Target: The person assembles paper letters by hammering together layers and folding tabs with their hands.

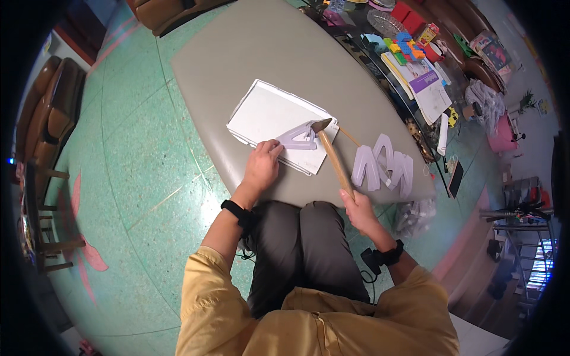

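My right hand [359, 212] is closed around the wooden handle of a hammer [337, 161]. The hammer's dark metal head is over one end of a pale lavender V-shaped plastic piece [288, 140]; whether they touch I cannot tell. At the other end of that piece, my left hand [262, 166] grips it with the fingertips. Under the piece lies a white rectangular board with a raised rim [270, 105]. To the right of the hammer are several more lavender V-shaped pieces [368, 167], lying close together. A thin wooden stick [350, 136] extends from the board's right corner toward them.
The board rests on a grey padded bench [237, 53]. Along its right side, a dark glass table [362, 53] bears toy bricks [405, 48], papers [428, 95] and a glass dish [386, 22]. Clear plastic bags [415, 217] lie by the bench's near right corner.
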